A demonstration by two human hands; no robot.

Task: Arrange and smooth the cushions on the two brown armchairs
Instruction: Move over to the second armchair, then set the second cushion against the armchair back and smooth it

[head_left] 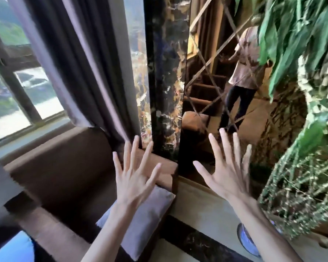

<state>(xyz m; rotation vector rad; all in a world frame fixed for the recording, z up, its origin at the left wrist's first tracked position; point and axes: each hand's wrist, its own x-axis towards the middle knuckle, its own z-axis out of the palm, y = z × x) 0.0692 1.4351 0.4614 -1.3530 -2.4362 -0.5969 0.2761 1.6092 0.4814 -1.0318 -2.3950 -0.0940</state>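
Grey cushion (140,222): small, rectangular, lying tilted in the right rear corner of the seat of a brown armchair (61,167), one corner pointing toward the armrest (159,167) on that side, lower edge partly hidden behind the left forearm. Judged light, soft and compressible, with a smooth woven cover that gives little slip; likely to sag if lifted by one corner. Best taken by two opposite edges or corners, palms flat for the smoothing pass, then stood against the backrest. No fragility expected.

Left hand (134,178): raised above the cushion, back toward the camera, fingers (135,148) spread wide and holding nothing; no contact with the fabric visible. Right hand (229,173): raised likewise, beyond the right edge of the armchair, fingers (224,142) splayed, empty.

Armchair: wide upholstered back and arms, matte brown fabric, seat deep in shadow. Second armchair not identifiable with certainty here.

Behind the chair back: grey curtain (80,69) hanging to the top edge of the backrest, window (13,87) to its left. Dark marbled pillar (165,76) just right of the curtain, then a mirrored panel (212,72) with diagonal strips, showing a reflected standing person. Leafy plant (301,53) at far right, above a pale ledge (197,208) that borders the chair's right side.

Stage, as judged: approach only, cushion not yet grasped.
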